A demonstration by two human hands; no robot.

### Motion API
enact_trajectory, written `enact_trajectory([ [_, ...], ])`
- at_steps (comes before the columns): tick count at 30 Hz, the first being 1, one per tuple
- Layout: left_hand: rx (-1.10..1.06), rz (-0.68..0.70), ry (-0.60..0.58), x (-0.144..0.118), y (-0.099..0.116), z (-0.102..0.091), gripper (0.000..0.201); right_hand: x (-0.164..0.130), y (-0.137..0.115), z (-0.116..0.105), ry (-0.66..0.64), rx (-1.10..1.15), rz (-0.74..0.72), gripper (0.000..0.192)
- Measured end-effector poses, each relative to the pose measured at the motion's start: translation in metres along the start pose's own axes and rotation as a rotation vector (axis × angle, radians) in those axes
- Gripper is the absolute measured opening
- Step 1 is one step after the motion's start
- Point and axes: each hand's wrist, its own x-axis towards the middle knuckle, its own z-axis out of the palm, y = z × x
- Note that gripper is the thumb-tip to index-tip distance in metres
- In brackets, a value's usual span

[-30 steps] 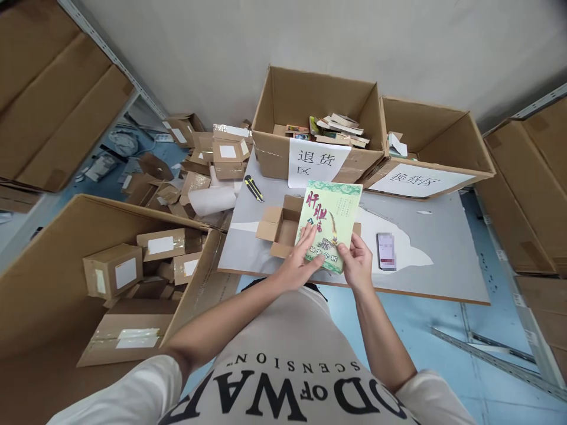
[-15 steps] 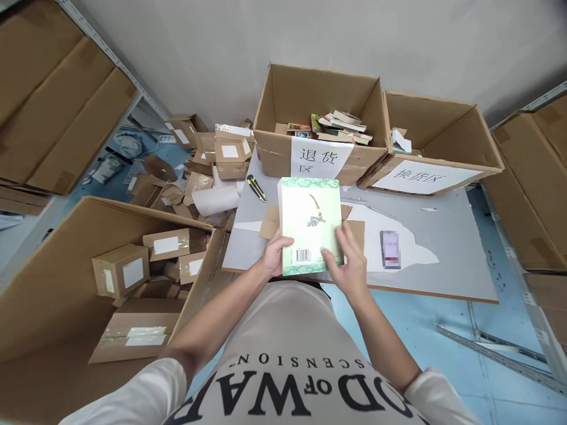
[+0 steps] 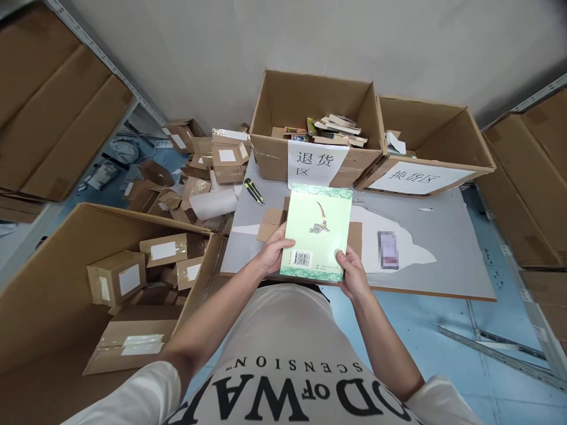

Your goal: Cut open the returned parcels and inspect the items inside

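A light green book (image 3: 317, 236) with a barcode and a small drawing on its cover is held up over the near part of the table. My left hand (image 3: 275, 250) grips its left edge, thumb on the cover and the other fingers behind. At the lower right edge my right hand (image 3: 353, 271) is closed on it too, thumb on the front. Behind the book, a flattish piece of brown cardboard (image 3: 270, 224) lies on the grey table (image 3: 447, 236), mostly hidden. A yellow and black box cutter (image 3: 254, 192) rests to the left of the book.
Two open cartons stand at the back: one with several books (image 3: 341, 130) and a paper sign (image 3: 315, 162), another with a sign (image 3: 420, 178). A blurred purple item (image 3: 388, 249) lies at right. On the left, a large carton (image 3: 133, 213) holds taped boxes (image 3: 119, 277); more boxes (image 3: 228, 159) are piled behind.
The book has turned slightly clockwise and shifted a little to the right. My right hand has moved from lying over the cover to gripping the lower right edge.
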Motion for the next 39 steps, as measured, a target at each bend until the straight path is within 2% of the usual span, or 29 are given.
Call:
enact_trajectory([
  [8,0.167,0.055,0.02,0.008,-0.003,-0.01,0.062,0.002,-0.003,-0.004,0.024,-0.02,-0.064,0.053],
  [12,0.231,0.141,0.091,0.013,-0.008,-0.01,0.066,0.007,-0.003,-0.007,0.031,-0.123,-0.121,0.056],
  [16,0.433,0.27,0.185,0.006,-0.018,0.0,0.071,0.015,-0.005,-0.005,0.066,-0.285,-0.25,0.053],
  [20,0.601,0.284,0.122,-0.012,-0.029,0.022,0.078,0.015,-0.006,0.014,0.074,-0.493,-0.368,0.046],
  [23,0.453,0.278,0.037,-0.019,-0.032,0.034,0.09,0.004,0.001,0.037,0.053,-0.761,-0.408,0.048],
  [25,0.27,0.281,0.036,-0.018,-0.031,0.035,0.091,-0.004,0.007,0.05,-0.004,-0.956,-0.473,0.052],
  [28,0.054,0.222,0.174,-0.013,-0.022,0.028,0.076,-0.008,0.009,0.058,-0.177,-1.137,-0.611,0.054],
  [30,-0.029,0.159,0.237,-0.012,-0.013,0.021,0.068,-0.002,0.004,0.054,-0.197,-1.176,-0.642,0.051],
  [32,-0.09,0.096,0.227,-0.012,-0.005,0.014,0.066,0.009,-0.004,0.044,-0.06,-1.141,-0.578,0.053],
  [34,-0.124,0.051,0.188,-0.013,0.001,0.006,0.067,0.019,-0.012,0.031,0.042,-0.984,-0.413,0.057],
  [35,-0.127,0.035,0.171,-0.013,0.003,0.003,0.067,0.024,-0.014,0.025,0.02,-0.861,-0.301,0.058],
  [37,-0.114,0.017,0.144,-0.01,0.006,-0.002,0.068,0.029,-0.016,0.016,-0.114,-0.587,-0.084,0.06],
  [39,-0.088,0.0,0.12,-0.004,0.009,-0.004,0.066,0.031,-0.016,0.012,-0.197,-0.371,0.031,0.061],
])
